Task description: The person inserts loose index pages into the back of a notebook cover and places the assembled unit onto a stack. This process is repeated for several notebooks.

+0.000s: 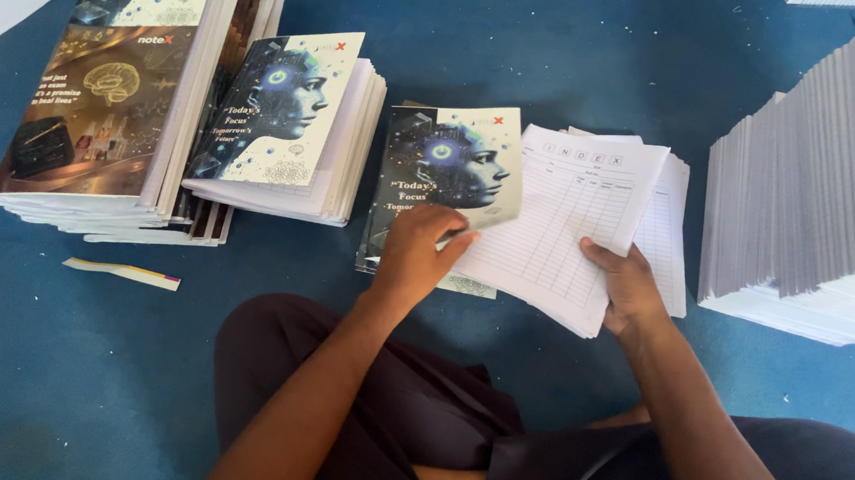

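Note:
My left hand (416, 254) pinches the lower edge of a printed notebook cover (453, 167) showing a blue profile head, lifting it off a low pile of covers (378, 237) on the blue floor. My right hand (628, 284) grips a thick bundle of ruled white pages (564, 220) by its lower right corner, tilted up just right of the cover. The bundle's top sheet is a lined table form. More white sheets (670, 237) lie under and behind the bundle.
A pile of assembled notebooks (295, 131) and a taller stack of large printed cover sheets (108, 77) stand at the left. Rows of white page bundles (812, 187) fill the right. A paper strip (124, 273) lies on the blue carpet (88, 367). My crossed legs are below.

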